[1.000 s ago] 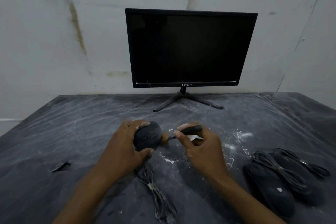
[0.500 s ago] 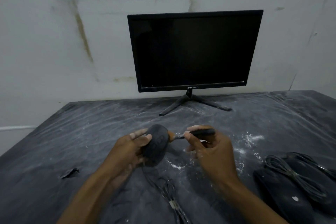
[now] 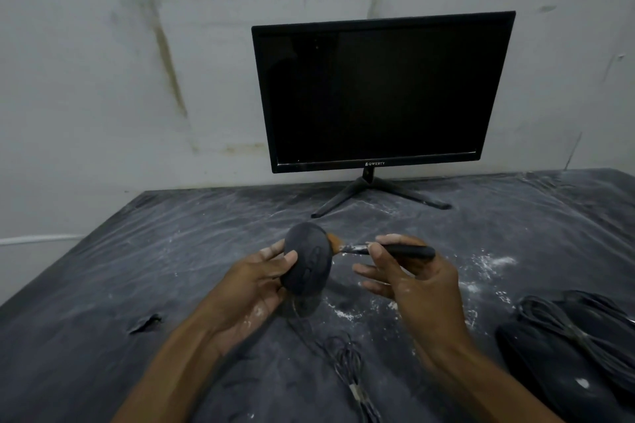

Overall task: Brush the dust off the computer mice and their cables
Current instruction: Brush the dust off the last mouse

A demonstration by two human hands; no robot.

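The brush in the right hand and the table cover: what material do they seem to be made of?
Brush: tan bristles, a shiny, probably metal ferrule, and a matte black handle, plastic or painted wood. Table cover: likely thin plastic sheeting, since it wrinkles and glints, dusted with white powder.

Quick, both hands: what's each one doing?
Left hand: grips the dusty mouse, lifted off the table.
Right hand: pinches the brush, bristles at the mouse.

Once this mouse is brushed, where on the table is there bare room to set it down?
The left side of the table is bare from the wall edge down to a small scrap. The strip between the monitor stand and the hands is also free. The right front is crowded: two mice with bundled cables. The held mouse trails its cable across the front middle.
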